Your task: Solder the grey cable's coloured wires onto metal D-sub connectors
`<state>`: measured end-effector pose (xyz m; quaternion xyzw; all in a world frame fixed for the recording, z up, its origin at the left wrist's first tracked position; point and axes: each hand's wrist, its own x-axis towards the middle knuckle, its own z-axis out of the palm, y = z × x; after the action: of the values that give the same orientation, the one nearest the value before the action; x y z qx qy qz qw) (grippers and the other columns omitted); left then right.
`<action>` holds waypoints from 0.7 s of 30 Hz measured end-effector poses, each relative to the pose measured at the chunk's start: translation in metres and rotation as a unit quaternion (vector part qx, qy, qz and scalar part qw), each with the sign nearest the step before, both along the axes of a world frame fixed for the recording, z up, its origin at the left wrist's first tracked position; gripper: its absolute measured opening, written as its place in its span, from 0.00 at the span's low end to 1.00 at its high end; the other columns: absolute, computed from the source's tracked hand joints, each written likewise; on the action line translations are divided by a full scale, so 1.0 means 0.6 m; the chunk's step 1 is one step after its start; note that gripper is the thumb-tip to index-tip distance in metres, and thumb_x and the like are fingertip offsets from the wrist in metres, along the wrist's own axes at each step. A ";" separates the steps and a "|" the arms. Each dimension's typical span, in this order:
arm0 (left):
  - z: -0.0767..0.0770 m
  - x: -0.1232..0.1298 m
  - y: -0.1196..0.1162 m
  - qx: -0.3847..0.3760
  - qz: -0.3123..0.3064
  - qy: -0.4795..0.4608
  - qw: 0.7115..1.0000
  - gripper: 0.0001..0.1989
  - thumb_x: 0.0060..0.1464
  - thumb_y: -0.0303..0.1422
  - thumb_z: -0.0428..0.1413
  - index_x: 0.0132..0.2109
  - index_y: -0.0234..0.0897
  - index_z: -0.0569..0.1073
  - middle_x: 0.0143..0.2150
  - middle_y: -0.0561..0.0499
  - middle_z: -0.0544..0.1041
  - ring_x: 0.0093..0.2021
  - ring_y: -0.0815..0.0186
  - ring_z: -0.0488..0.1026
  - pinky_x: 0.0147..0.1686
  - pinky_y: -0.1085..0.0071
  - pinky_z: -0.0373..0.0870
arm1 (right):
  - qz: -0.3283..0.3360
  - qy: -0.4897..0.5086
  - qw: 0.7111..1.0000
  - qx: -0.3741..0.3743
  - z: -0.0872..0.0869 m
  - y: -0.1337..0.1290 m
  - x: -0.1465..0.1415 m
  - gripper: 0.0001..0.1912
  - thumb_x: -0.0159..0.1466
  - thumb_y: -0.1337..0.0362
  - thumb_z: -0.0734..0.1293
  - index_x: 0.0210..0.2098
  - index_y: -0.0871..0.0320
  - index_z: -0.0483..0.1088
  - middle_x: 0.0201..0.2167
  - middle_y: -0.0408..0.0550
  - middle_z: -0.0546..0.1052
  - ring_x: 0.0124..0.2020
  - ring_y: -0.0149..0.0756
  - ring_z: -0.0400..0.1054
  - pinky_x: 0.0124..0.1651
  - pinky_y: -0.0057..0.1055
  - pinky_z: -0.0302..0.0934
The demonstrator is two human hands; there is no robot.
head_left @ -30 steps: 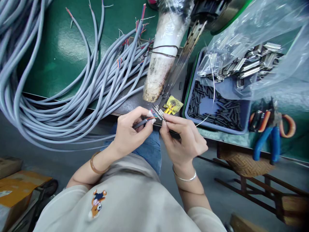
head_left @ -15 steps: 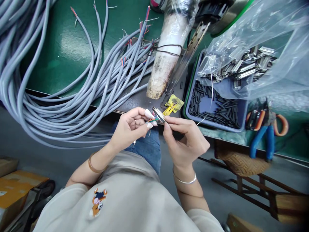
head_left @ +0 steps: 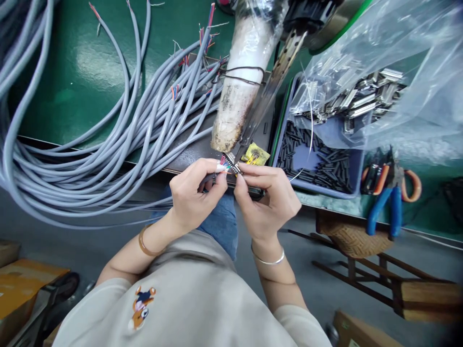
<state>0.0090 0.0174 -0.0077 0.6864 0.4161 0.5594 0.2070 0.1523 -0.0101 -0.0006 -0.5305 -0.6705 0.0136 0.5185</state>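
Note:
Between the fingertips of my right hand (head_left: pixel 267 195) is a metal multi-pin connector (head_left: pixel 233 163), held tilted at the bench edge. My left hand (head_left: pixel 198 190) pinches the thin coloured wires (head_left: pixel 224 166) of a cable against the connector's pin side. Whether each wire touches a pin is too small to tell. Just above the connector sits the scorched tip of a white wrapped tube (head_left: pixel 237 86), with a soldering iron (head_left: pixel 265 91) slanting down beside it. A yellow sponge-like pad (head_left: pixel 256 153) lies right behind my right fingers.
Many grey cables (head_left: pixel 144 130) with stripped ends spread over the green bench (head_left: pixel 97 62) at left. At right, a blue tray (head_left: pixel 307 156) holds short black tubes and a plastic bag (head_left: pixel 408 101) of connectors. Pliers (head_left: pixel 385 197) lie beyond it; a wooden chair (head_left: pixel 379 274) stands below.
Both hands have moved slightly up towards the tube tip with the connector, which now tilts more steeply. My left fingers have closed tighter around the wires. The whole view has shifted slightly.

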 end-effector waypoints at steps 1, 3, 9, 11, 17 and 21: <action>0.000 0.001 0.002 0.011 0.002 0.004 1.000 0.05 0.58 0.22 0.59 0.40 0.36 0.74 0.36 0.53 0.82 0.24 0.78 0.68 0.25 0.82 0.67 | 0.002 0.003 1.000 0.000 0.001 0.002 0.000 0.10 0.62 0.75 0.73 0.36 0.55 0.71 0.38 0.43 0.84 0.40 0.33 0.80 0.44 0.32 0.75; 0.002 0.003 0.005 0.030 0.009 0.012 0.999 0.06 0.58 0.22 0.59 0.40 0.36 0.74 0.36 0.53 0.82 0.24 0.78 0.67 0.24 0.82 0.66 | 0.003 0.007 1.000 0.002 0.003 0.005 0.001 0.10 0.62 0.74 0.74 0.36 0.55 0.72 0.38 0.43 0.84 0.40 0.33 0.80 0.44 0.32 0.75; 0.012 0.007 0.013 0.062 0.027 0.025 0.997 0.04 0.59 0.24 0.59 0.39 0.37 0.73 0.35 0.54 0.81 0.23 0.78 0.66 0.24 0.81 0.65 | -0.010 -0.006 1.000 0.002 0.011 0.004 0.002 0.08 0.63 0.73 0.74 0.35 0.54 0.74 0.41 0.43 0.84 0.39 0.34 0.80 0.43 0.32 0.76; 0.012 0.007 0.012 0.054 0.024 0.023 0.998 0.04 0.59 0.24 0.60 0.39 0.37 0.73 0.34 0.55 0.81 0.22 0.78 0.66 0.24 0.81 0.65 | -0.011 -0.016 1.000 0.002 0.010 0.002 0.003 0.08 0.63 0.72 0.74 0.35 0.54 0.74 0.41 0.43 0.84 0.38 0.34 0.80 0.42 0.32 0.76; 0.005 0.002 0.001 0.014 0.008 0.015 1.000 0.05 0.58 0.23 0.60 0.40 0.37 0.74 0.34 0.55 0.81 0.24 0.78 0.67 0.24 0.81 0.64 | -0.009 -0.054 0.999 0.001 0.001 -0.002 0.005 0.10 0.63 0.71 0.74 0.34 0.53 0.69 0.41 0.42 0.84 0.38 0.32 0.80 0.40 0.30 0.76; 0.004 0.001 0.000 -0.001 -0.006 0.009 1.000 0.06 0.58 0.23 0.60 0.40 0.37 0.73 0.35 0.54 0.81 0.24 0.78 0.67 0.25 0.80 0.64 | -0.011 -0.059 0.998 0.008 0.000 -0.004 0.007 0.10 0.63 0.71 0.73 0.35 0.52 0.69 0.40 0.43 0.85 0.37 0.33 0.81 0.39 0.31 0.76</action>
<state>0.0099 0.0174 -0.0050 0.6938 0.4145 0.5513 0.2074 0.1565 -0.0124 -0.0003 -0.5337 -0.6940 -0.0292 0.4823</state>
